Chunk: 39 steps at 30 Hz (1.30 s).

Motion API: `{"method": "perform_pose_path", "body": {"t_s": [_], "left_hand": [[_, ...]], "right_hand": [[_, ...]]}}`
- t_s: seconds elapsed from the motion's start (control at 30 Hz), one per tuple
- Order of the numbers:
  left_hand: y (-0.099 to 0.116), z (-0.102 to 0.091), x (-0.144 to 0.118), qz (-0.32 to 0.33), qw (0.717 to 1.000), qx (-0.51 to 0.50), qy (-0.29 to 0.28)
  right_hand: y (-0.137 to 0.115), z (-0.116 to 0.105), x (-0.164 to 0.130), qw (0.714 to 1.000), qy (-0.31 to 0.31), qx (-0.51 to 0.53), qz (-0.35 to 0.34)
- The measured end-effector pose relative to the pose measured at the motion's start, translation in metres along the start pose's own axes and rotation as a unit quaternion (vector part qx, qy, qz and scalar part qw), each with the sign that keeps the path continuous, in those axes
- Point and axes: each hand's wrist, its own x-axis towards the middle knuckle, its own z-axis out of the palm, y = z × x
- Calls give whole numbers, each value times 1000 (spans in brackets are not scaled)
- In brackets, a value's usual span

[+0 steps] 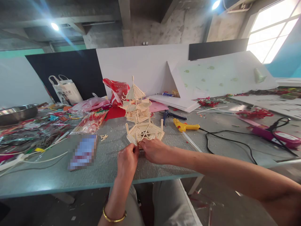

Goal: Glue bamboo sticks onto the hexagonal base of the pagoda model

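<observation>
At the near edge of the grey surface [70, 175], my left hand [127, 160] and right hand [154, 150] meet at the front corner of a stick frame [144, 131], a low six-sided base of pale wooden sticks with short posts at its corners. Both sets of fingers are pinched closed at that corner; what they grip appears to be a small stick at the frame's edge, though the piece itself is too small to make out. A gold bangle [114, 218] sits on my left wrist.

To do this step well, I judge the grip should stay light and the wrists low near the surface, so the frame does not slide or twist. One hand best steadies the corner while the other sets the piece square against its neighbours.

Just left of the frame lie a few loose offcuts [103, 137] and a bundle of wrapped sticks [90, 122]. Directly behind the frame stands a finished pagoda [136, 102] of the same sticks, close enough that a careless push could knock it. To the right, near but apart, a yellow glue gun [185, 126] rests with its black cord [225, 138] trailing across the surface. Farther back are a red bag [117, 89], a white tote [66, 89] and white boards [211, 78].
</observation>
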Motion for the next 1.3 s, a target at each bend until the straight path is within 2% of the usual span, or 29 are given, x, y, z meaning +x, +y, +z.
{"method": "perform_pose_path", "body": {"t_s": [0.6,1.3], "left_hand": [[-3,2,1,12,1000,8,6],[-1,0,0,1,1000,9,8]], "right_hand": [[1,1,1,1000,-10,7,-7],[3,5,2,1000,7,-4,-11]]}}
